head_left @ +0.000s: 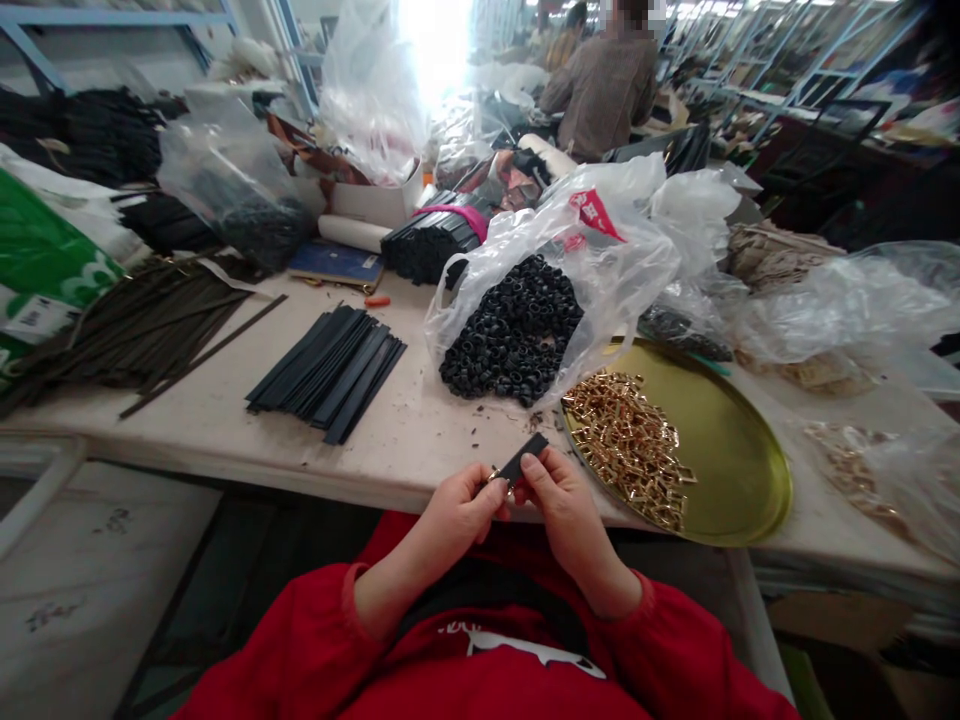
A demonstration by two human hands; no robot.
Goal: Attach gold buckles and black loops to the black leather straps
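Observation:
Over the table's front edge, my two hands meet on one short black strap (523, 458). My left hand (466, 503) pinches its lower end, where a small gold buckle (495, 474) shows between the fingers, partly hidden. Thumb and fingers of my right hand (559, 490) are closed on the strap's upper part. Just right of my hands, a round gold tray (739, 440) bears a heap of small gold buckles (630, 440). Beyond my hands, a clear plastic bag (607, 290) lies open with many black loops (517, 330) in it.
A stack of black strips (326, 375) lies left of centre, with longer dark strips (150, 320) at the far left. Behind are a blue notebook (337, 265), a bundle of black strips (431, 240) and more plastic bags (847, 300). A person (607, 85) is in the background.

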